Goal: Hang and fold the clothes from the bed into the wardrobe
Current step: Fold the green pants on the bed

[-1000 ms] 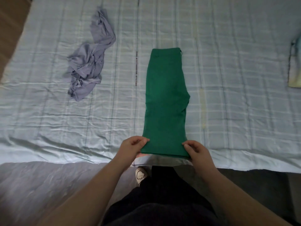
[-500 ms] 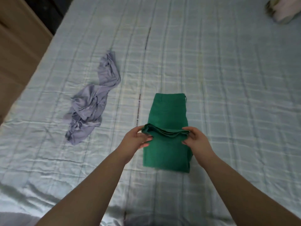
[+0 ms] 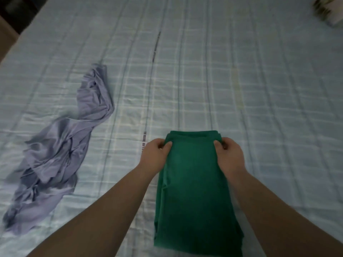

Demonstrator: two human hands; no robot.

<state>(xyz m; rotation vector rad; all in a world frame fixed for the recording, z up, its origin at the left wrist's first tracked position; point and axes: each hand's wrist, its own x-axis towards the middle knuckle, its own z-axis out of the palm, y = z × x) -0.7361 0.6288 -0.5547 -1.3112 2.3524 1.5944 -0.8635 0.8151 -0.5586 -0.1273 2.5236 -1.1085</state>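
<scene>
On the bed (image 3: 241, 80), outstretched left hand (image 3: 155, 154) and right hand (image 3: 230, 156) pinch the green garment (image 3: 194, 191).

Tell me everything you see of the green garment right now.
The green garment is plain, matte, soft-looking cloth, folded into a long multi-layered rectangle lying flat on the pale checked bedsheet, its length running away from the camera. The left grip and right grip, bare hands, pinch its far corners, thumbs on top.
</scene>
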